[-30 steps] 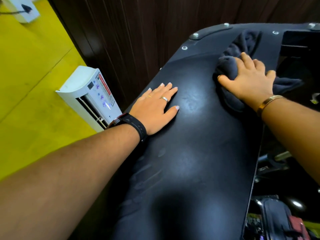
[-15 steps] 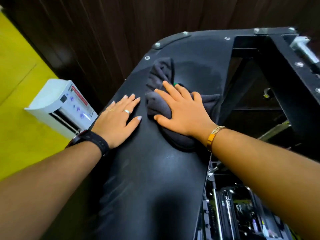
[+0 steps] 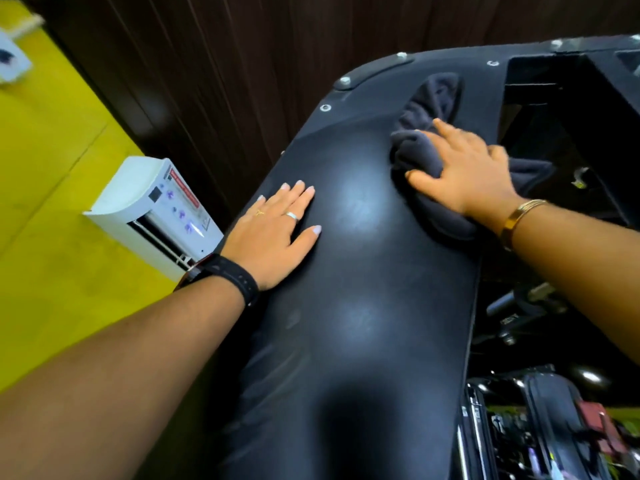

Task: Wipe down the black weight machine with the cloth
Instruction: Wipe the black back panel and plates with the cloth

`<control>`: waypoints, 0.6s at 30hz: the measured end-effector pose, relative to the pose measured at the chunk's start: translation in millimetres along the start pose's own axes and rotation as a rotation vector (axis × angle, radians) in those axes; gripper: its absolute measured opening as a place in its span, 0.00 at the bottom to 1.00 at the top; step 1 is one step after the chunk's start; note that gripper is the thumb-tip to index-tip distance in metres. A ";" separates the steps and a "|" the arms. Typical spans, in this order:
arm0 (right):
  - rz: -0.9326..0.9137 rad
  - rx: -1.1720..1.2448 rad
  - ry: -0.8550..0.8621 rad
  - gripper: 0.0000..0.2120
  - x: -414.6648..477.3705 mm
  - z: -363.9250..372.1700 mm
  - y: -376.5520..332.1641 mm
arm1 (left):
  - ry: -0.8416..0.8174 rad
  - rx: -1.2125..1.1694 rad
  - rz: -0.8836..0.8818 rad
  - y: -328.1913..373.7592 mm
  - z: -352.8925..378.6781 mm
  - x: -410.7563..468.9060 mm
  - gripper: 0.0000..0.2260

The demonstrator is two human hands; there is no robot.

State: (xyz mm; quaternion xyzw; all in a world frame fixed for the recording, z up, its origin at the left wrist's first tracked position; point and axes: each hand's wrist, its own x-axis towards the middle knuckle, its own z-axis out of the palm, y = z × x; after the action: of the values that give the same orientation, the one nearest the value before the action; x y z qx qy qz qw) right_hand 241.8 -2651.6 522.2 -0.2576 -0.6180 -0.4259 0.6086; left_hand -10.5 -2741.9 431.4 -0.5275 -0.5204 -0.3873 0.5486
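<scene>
Black weight machine top panel fills view, white wall unit beside it. Dark cloth bunched at panel's far right end under right hand, fingers spread flat, pressing to scrub. Left hand flat, released, bracing

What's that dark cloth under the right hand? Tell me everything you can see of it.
The dark grey fleecy cloth lies crumpled near the far end of the smooth black machine panel. The right hand presses on its middle, a thick fold bulging between thumb and forefinger. One bunched end sticks out beyond the fingers toward the bolted rim; a flap spreads right, over the panel's edge. Its near edge shows below the wrist.
</scene>
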 end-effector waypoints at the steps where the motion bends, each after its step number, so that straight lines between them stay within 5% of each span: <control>1: 0.018 0.004 -0.005 0.38 4.2 -0.5 -0.5 | 0.003 -0.003 0.004 -0.6 0.0 0.3 0.27; 10: 0.123 0.002 -0.037 0.40 42.7 8.2 -27.2 | 0.029 -0.022 0.014 -3.8 1.9 1.3 0.28; 18: 0.012 0.066 0.111 0.33 42.0 13.4 -49.2 | 0.009 -0.032 0.005 -1.7 1.4 -1.7 0.26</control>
State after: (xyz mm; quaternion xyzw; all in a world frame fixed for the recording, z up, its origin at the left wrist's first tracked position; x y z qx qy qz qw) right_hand 188.2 -2673.6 553.9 -0.2169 -0.5956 -0.4152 0.6526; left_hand -12.6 -2741.0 429.9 -0.5358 -0.5101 -0.3965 0.5436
